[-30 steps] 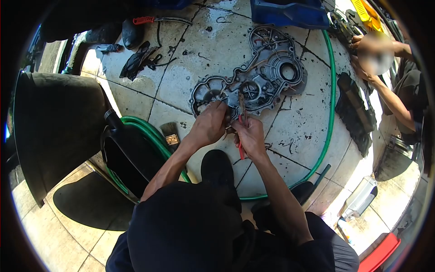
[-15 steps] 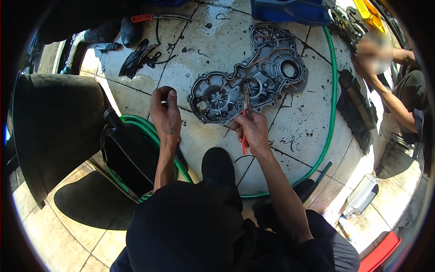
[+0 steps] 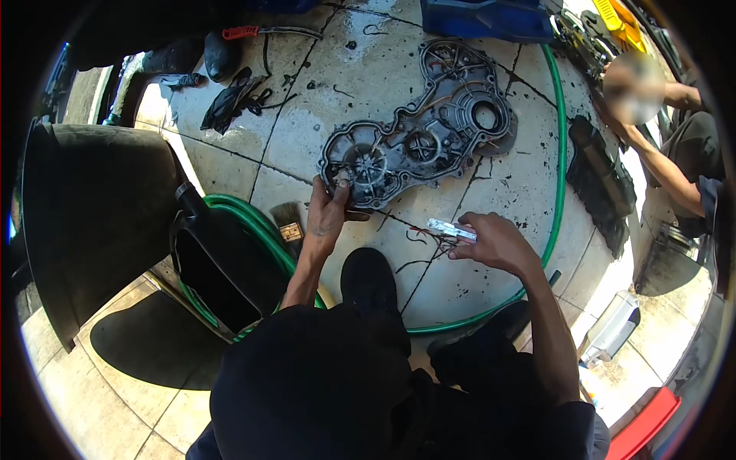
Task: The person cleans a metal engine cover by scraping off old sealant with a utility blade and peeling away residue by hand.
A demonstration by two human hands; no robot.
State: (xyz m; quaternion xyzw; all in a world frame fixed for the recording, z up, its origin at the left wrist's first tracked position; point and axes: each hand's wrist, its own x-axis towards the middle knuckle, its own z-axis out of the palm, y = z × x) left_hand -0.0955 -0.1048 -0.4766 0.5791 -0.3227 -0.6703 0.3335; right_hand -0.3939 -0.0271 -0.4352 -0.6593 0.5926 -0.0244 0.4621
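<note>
A grey, grimy metal engine cover (image 3: 395,157) with ribs and round openings lies on the tiled floor before me. My left hand (image 3: 328,212) grips its near left edge, thumb on top and fingers partly hidden at the rim. To the right of the cover and apart from it, my right hand (image 3: 491,241) is closed on a short flat tool (image 3: 451,229), bright and silvery. Its exact kind is unclear. Dark thin strips (image 3: 441,244) lie on the floor close by that hand. A paintbrush (image 3: 289,222) with dark bristles rests left of my left wrist.
A green hose (image 3: 562,138) curves around the right side and coils by a black jug (image 3: 222,253) at left. A red-handled tool (image 3: 241,32) lies at the top. Another person's arm (image 3: 659,161) reaches in at right, near a dark part (image 3: 602,172). A blue container (image 3: 487,21) stands behind.
My left hand has moved right and taken hold of the cover's edge, uncovering the paintbrush. My right hand has drawn back from the cover, down and right; the red handle no longer shows clearly.
</note>
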